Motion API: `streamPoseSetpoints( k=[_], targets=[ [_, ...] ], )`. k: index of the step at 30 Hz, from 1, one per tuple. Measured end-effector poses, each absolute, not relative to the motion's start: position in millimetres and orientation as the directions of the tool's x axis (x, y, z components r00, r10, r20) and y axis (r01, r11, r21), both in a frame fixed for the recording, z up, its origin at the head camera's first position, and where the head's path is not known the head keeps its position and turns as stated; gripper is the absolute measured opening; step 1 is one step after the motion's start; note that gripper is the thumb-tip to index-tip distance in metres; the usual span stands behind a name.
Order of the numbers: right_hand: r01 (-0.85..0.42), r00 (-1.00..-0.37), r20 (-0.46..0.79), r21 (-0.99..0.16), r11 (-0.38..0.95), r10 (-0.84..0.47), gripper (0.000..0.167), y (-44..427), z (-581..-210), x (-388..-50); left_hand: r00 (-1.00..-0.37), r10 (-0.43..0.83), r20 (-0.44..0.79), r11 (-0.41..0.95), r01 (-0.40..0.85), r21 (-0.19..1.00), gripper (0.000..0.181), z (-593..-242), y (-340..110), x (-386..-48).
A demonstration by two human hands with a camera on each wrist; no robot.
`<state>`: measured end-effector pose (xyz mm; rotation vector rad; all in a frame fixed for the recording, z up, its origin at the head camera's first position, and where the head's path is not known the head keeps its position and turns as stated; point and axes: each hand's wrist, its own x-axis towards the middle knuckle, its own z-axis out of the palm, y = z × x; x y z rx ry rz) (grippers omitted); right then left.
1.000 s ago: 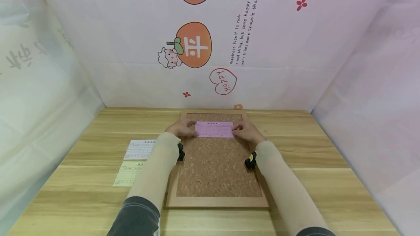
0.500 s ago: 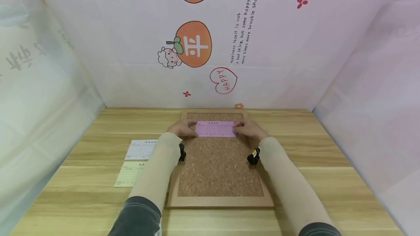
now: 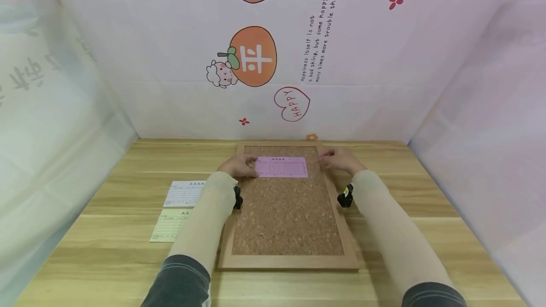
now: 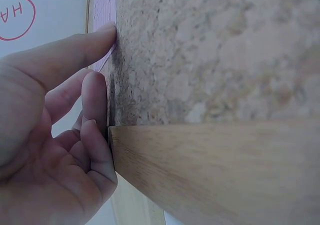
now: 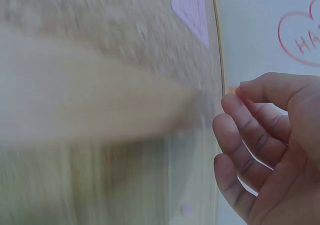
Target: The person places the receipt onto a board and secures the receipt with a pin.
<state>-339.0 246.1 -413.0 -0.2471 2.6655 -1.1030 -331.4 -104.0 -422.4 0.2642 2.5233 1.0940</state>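
Note:
A pink printed form slip lies flat across the upper part of a wood-framed cork board. My left hand rests at the slip's left end, thumb and index fingertip touching it. In the left wrist view the thumb lies straight on the slip's edge, while the other fingers bend beside the board's frame. My right hand is apart from the slip, over the board's right frame. In the right wrist view its fingers are loosely bent, with nothing visible between them.
To the left of the board on the wooden table lie a white slip and a yellow slip, partly covered by my left sleeve. A small pinkish bit lies right of the board. A printed cloth wall stands behind.
My right hand has let go of the slip's right end and moved right, to the board's frame. My left hand stays at the left end; the slip has barely moved.

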Motion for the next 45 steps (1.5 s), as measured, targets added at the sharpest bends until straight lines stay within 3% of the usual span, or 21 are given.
streamPoseSetpoints(
  k=[12, 19, 31, 45],
  targets=[
    [-0.017, -0.96, -0.202, -0.646, 0.763, -0.193, 0.048, 293, -407, -338, -0.91, 0.315, -0.271, 0.661, 0.005, 0.75, 0.068, -422, -103, -331],
    [0.013, -0.976, -0.179, -0.615, 0.788, -0.124, 0.039, 313, -417, -335, -0.912, 0.31, -0.268, 0.665, 0.006, 0.747, 0.068, -423, -103, -332],
    [0.137, -0.956, -0.283, -0.664, 0.735, -0.077, 0.037, 320, -424, -329, -0.913, 0.296, -0.281, 0.658, -0.018, 0.753, 0.069, -422, -104, -329],
    [0.117, -0.959, -0.273, -0.614, 0.781, -0.071, 0.033, 322, -428, -330, -0.908, 0.316, -0.274, 0.599, -0.033, 0.8, 0.072, -426, -103, -332]
  ],
)
